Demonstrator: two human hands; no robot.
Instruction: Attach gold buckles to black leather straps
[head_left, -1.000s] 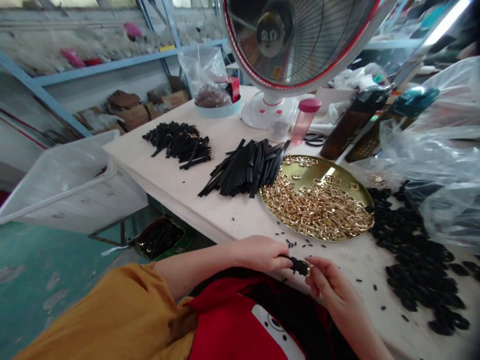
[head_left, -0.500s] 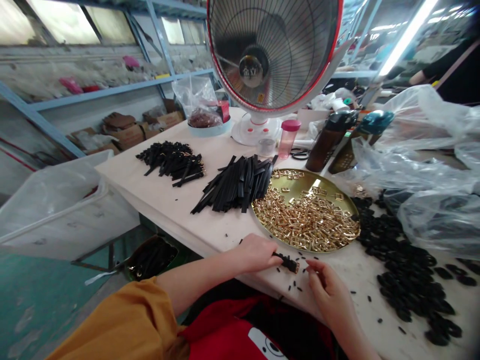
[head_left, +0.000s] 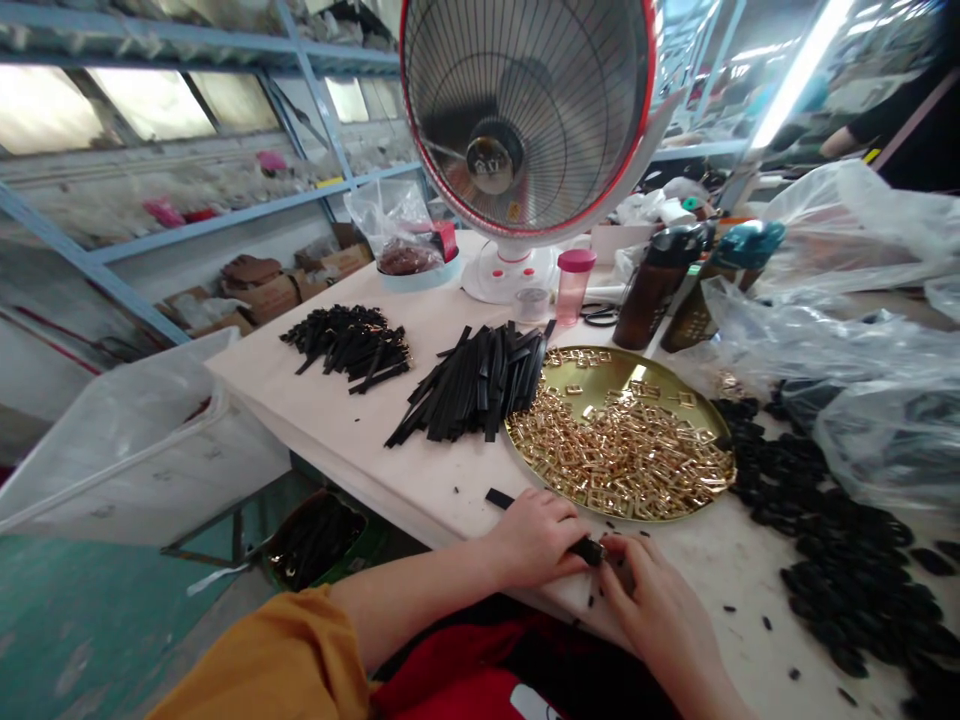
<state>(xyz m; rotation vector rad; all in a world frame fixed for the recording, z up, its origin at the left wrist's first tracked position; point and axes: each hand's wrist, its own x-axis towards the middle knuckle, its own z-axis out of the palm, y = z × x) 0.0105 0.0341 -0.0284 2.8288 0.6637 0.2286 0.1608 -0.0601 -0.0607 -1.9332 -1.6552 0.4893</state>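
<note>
- The right hand (head_left: 660, 600) curls its fingers at one end of a black strap (head_left: 587, 551); whether they pinch it, I cannot tell.
- The left hand (head_left: 536, 540) grips the strap's middle at the near edge of the table (head_left: 420, 480).
- Beyond lies a tray (head_left: 609, 375) of gold buckles (head_left: 622, 455), black strips (head_left: 480, 385) by its left rim.
- Behind stand a pink-lidded bottle (head_left: 573, 292) and a round, wire-fronted appliance (head_left: 540, 130).
</note>
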